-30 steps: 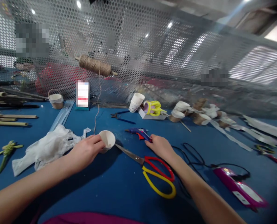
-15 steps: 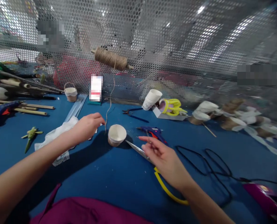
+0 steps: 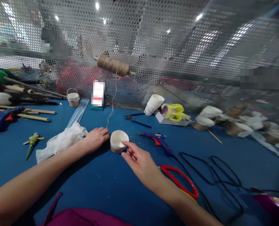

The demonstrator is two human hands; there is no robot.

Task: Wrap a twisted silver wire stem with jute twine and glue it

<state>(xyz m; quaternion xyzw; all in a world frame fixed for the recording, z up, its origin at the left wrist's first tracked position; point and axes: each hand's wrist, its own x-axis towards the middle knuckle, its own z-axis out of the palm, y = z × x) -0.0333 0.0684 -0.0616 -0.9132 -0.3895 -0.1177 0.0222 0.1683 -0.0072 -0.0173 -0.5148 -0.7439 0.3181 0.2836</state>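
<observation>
A small paper cup (image 3: 118,149) with a white inside and a brown wrapped outside stands upright on the blue table. Left of it, my left hand (image 3: 96,138) rests low with its fingers closed at the lower end of a jute twine (image 3: 111,110). That strand runs down from a twine spool (image 3: 113,65) on the mesh. My right hand (image 3: 139,160) pinches a thin strand-like piece (image 3: 123,143), whose tip reaches over the cup's rim. Scissors with red and yellow handles (image 3: 179,180) lie partly under my right forearm; their blades are hidden.
A blue glue gun (image 3: 158,139) with a black cord (image 3: 207,169) lies to the right. Behind it are pliers (image 3: 138,121), stacked paper cups (image 3: 154,104) and a white box (image 3: 174,121). White cloth (image 3: 61,142) lies left, near a small handled basket (image 3: 73,99). Perforated metal closes the back.
My right hand has moved left from above the scissors to the cup. My left hand has lowered to the table beside the cup, at the twine's end. The view has shifted slightly.
</observation>
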